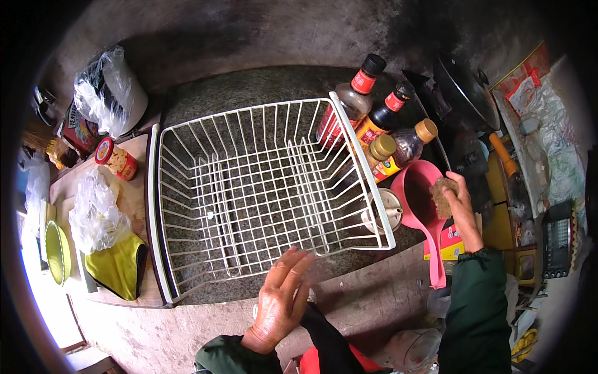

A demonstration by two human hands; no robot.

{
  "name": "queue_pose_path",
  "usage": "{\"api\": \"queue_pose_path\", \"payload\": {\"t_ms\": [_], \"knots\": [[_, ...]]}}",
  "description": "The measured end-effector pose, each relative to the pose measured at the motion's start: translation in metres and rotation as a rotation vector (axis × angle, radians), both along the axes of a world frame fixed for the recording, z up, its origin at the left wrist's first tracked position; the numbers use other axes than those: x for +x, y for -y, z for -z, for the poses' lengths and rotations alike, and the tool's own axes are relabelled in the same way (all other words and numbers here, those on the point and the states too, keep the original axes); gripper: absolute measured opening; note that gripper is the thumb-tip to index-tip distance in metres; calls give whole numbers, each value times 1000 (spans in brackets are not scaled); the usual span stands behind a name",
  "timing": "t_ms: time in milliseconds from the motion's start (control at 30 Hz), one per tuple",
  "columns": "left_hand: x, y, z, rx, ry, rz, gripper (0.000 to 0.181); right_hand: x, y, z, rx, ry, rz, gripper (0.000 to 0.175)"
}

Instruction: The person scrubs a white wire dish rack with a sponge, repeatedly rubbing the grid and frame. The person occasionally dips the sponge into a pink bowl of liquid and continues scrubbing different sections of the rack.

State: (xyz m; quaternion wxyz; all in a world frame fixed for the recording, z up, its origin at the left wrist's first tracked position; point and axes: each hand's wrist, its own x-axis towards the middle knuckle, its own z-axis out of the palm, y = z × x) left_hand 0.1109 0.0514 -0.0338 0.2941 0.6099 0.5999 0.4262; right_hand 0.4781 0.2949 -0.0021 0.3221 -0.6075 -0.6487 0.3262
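Observation:
A white wire basket (261, 187) lies on the dark stone countertop (210, 89). My left hand (282, 297) hovers by the basket's near edge, fingers slightly blurred and apart, holding nothing. At the right my right hand (460, 210) grips a brown scouring pad (443, 198) over the rim of a pink plastic ladle (423, 205), whose handle points towards me. Between basket and ladle sits a small round container (393, 210) with something white inside. Behind the ladle, several sauce bottles (395, 149) stand close to the basket's right rim.
On the left, a wooden board (140, 187) bears a red-lidded jar (117, 159), a plastic bag (98, 210) and a yellow-green cloth (117, 266). A pot wrapped in plastic (135, 103) stands behind. A black wok with a wooden handle (503, 154) is at the right.

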Motion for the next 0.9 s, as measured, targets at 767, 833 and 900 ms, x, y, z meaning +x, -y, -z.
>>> {"api": "queue_pose_path", "payload": {"t_ms": [767,833,900], "knots": [[-72,-22,31,-140,-665,-49,120,-307,79,36,571,449,-362,51],[-74,-21,32,-126,-648,-52,118,-302,80,48,504,544,-367,54],[-74,-21,31,-130,-626,-74,116,-288,85,47,497,501,-403,48]]}}
